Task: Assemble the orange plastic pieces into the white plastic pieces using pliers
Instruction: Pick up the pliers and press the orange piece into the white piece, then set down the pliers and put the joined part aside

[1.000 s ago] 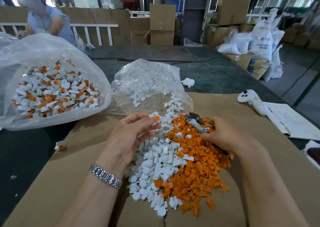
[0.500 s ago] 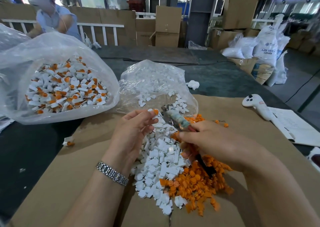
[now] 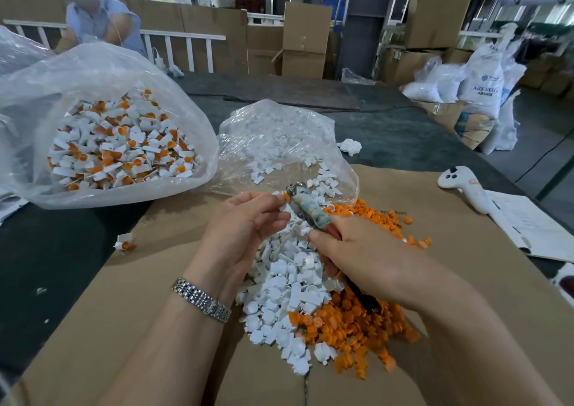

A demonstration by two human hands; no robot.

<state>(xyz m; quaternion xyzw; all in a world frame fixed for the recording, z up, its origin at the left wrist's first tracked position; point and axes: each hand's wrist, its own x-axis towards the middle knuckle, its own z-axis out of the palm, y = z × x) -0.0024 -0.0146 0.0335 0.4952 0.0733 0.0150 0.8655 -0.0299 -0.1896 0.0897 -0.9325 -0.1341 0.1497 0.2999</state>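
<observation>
A sheet of brown cardboard [image 3: 130, 322] covers the near part of a dark table [image 3: 56, 250]. On it, closest to the viewer, lies a mixed heap: white plastic pieces [image 3: 285, 284] on the left and orange plastic pieces [image 3: 351, 328] on the right, the two piles touching and partly overlapping.

Two bare forearms reach in from the bottom edge over this heap. The left hand [image 3: 245, 228], with a metal watch [image 3: 202, 300] on its wrist, is raised above the white pieces; its thumb and fingertips pinch a small white and orange piece [image 3: 282, 195]. The right hand [image 3: 366, 259] is curled around the handles of a pair of pliers [image 3: 306, 205], whose wrapped shaft slants up and left. The metal tip of the pliers meets the pinched piece at the left fingertips; whether the tip is clamped on it cannot be told.

Just beyond the hands, a clear plastic bag [image 3: 279, 138] lies open with more white pieces spilling from it onto the cardboard. To the left, a larger clear bag [image 3: 93, 73] holds assembled white and orange parts [image 3: 124, 145]. One assembled part [image 3: 124, 241] lies alone at the cardboard's left edge. On the right rest a white handheld controller [image 3: 466, 188] and a paper sheet [image 3: 534, 225].

Farther off stand cardboard boxes [image 3: 306, 37], white sacks [image 3: 484, 76], a white railing [image 3: 183, 37] and a seated person in a blue shirt [image 3: 102, 17].
</observation>
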